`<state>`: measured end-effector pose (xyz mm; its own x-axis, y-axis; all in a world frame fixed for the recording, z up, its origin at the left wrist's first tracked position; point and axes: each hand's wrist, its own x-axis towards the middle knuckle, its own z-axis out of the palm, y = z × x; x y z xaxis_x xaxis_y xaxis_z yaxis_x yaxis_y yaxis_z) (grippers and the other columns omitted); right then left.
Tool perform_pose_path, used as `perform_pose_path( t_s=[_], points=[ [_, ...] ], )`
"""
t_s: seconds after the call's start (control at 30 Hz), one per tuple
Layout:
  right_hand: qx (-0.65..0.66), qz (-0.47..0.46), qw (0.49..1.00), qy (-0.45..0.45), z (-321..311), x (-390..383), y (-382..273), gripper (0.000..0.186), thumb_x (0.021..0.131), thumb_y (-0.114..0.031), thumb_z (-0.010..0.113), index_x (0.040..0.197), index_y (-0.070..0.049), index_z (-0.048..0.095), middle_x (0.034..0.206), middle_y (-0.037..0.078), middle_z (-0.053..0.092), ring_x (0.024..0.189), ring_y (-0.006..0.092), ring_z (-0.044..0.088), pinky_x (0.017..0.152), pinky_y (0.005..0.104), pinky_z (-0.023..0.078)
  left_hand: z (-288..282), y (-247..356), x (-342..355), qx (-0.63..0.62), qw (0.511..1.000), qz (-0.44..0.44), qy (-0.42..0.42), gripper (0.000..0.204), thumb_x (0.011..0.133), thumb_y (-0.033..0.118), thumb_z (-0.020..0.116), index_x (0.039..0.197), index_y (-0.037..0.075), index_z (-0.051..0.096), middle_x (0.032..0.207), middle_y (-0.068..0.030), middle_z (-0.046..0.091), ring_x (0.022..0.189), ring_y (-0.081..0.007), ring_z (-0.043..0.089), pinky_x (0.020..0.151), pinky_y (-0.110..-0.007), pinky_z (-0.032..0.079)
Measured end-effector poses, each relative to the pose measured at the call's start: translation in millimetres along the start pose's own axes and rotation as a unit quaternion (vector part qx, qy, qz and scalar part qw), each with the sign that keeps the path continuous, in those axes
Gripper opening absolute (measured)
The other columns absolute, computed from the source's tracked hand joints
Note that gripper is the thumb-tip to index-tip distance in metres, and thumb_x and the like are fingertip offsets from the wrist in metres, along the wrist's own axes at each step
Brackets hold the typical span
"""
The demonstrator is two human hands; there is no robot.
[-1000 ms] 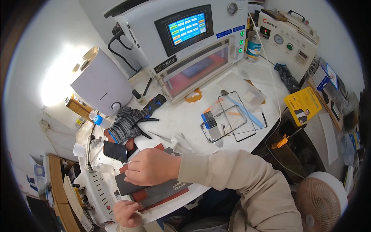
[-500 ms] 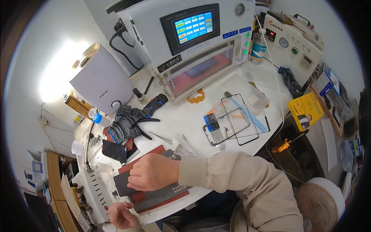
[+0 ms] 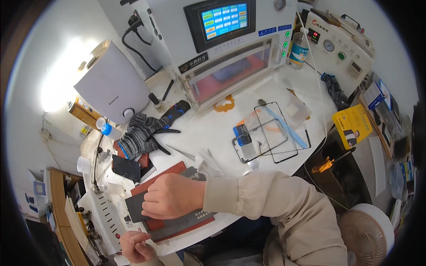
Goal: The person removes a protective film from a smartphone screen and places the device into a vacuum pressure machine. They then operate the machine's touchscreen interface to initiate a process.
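My right hand (image 3: pixel 171 197), at the end of a beige sleeve reaching across from the right, is closed above a dark grey mat (image 3: pixel 195 217). Its knuckles face up, and whatever the curled fingers grip is hidden beneath them. A dark flat rectangular piece (image 3: pixel 134 208) shows at those fingers' left side. Under the grey mat lies a larger red mat (image 3: pixel 177 168). Close to the front left edge of the bench, my left hand (image 3: pixel 136 246) has its fingers bent in with the thumb against them. I cannot see anything between them for certain.
A white machine (image 3: pixel 239 48) with a lit screen stands at the back. Thin black frames (image 3: pixel 284 157) lie to the right. A striped glove (image 3: pixel 140 135), pliers (image 3: pixel 162 146) and a black phone screen (image 3: pixel 126 168) lie left. A white slotted box (image 3: pixel 100 217) borders the left hand.
The view has shifted slightly. Both hands appear a little further left, and the right hand stays closed over the mat. The left fingers look more folded together.
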<state>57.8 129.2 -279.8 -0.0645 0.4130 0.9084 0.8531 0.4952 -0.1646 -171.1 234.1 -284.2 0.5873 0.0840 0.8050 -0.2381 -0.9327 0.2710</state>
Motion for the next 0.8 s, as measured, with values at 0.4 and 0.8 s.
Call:
perform_pose_path(
  t_s=[0.4, 0.8],
  points=[
    [0.050, 0.016, 0.997, -0.057, 12.2, -16.7, -26.9, 0.014, 0.067, -0.016, 0.062, 0.065, -0.007, 0.051, 0.063, 0.001, 0.046, 0.057, 0.0176, 0.049, 0.049, 0.0304, 0.037, 8.1, -4.0, -11.5, 0.022, 0.991, 0.081, 0.107, 0.026, 0.104, 0.023, 0.037, 0.103, 0.001, 0.049, 0.067, -0.0069, 0.059, 0.051, -0.0206, 0.053, 0.048, -0.037, 0.038],
    [0.061, 0.003, 0.997, -0.046, 12.9, -16.2, -39.5, 0.016, 0.069, -0.018, 0.062, 0.058, -0.008, 0.058, 0.057, 0.005, 0.057, 0.051, 0.0204, 0.056, 0.047, 0.0337, 0.043, 6.4, -8.1, 4.4, -0.112, 0.987, 0.110, 0.028, 0.019, 0.104, 0.016, 0.044, 0.109, -0.002, 0.044, 0.069, -0.0144, 0.063, 0.044, -0.0256, 0.055, 0.037, -0.035, 0.042]
  ],
)
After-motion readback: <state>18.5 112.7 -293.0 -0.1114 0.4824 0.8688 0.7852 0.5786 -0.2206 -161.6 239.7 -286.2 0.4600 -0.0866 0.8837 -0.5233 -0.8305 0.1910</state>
